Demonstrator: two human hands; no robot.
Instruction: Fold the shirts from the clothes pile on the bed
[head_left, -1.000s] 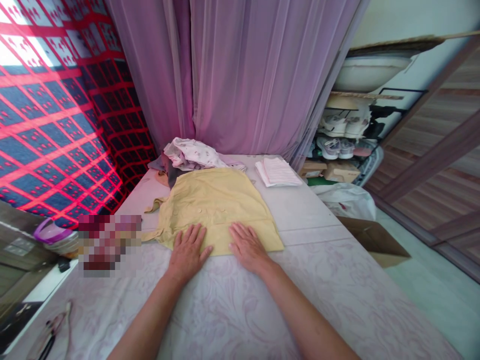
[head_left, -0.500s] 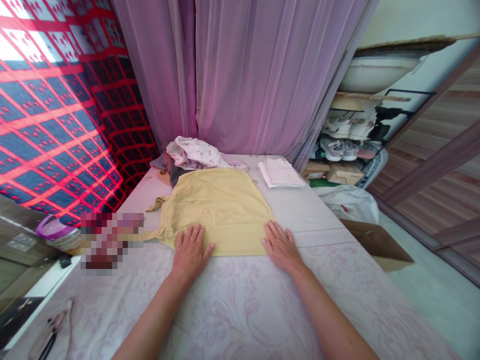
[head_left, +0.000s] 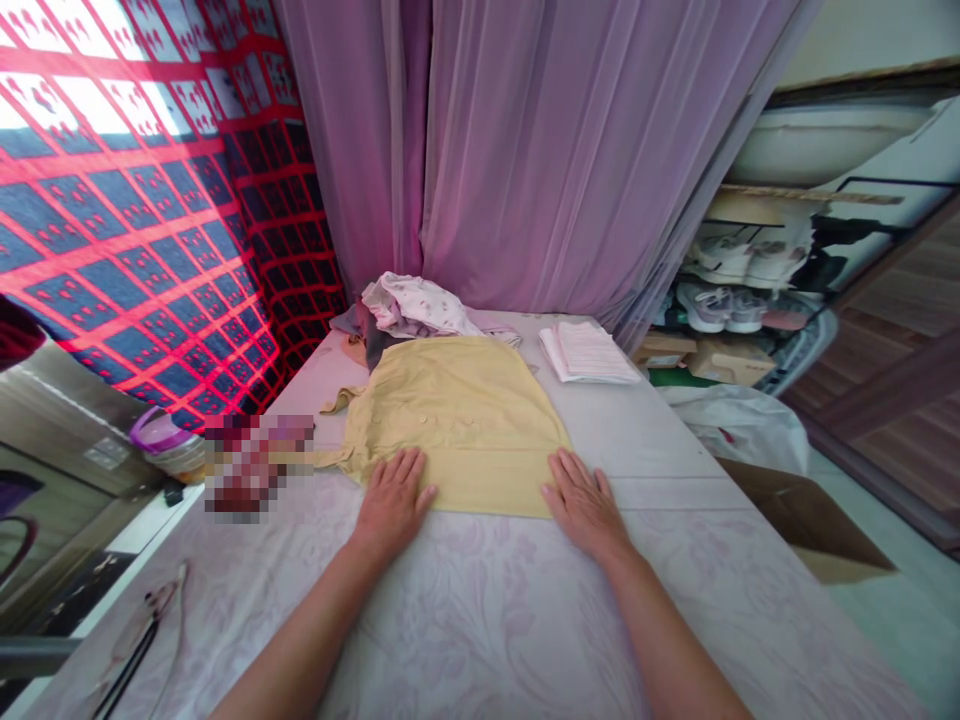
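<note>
A yellow strapped dress (head_left: 465, 400) lies spread flat on the patterned tablecloth (head_left: 480, 620), its straps pointing left. Several buttons run across its middle. My left hand (head_left: 395, 500) rests palm down on the dress's near left corner, fingers stretched out. On the near right corner lies my right hand (head_left: 589, 500), also flat, with its fingers extended. Neither hand grips the fabric. A pile of loose clothes (head_left: 420, 305) sits behind the dress, partly covered by its far edge. A folded white and pink cloth (head_left: 589, 352) lies at the back right.
Eyeglasses (head_left: 139, 640) lie at the table's front left. A blurred-out patch (head_left: 259, 465) hides something by one strap. Purple curtains (head_left: 540, 150) hang behind. Right of the table stand a shoe rack (head_left: 731, 300), a white plastic bag (head_left: 739, 420) and a cardboard box (head_left: 810, 515).
My view has turned slightly left, so everything appears shifted to the right. Both hands stay flat on the near corners of the dress, which looks the same.
</note>
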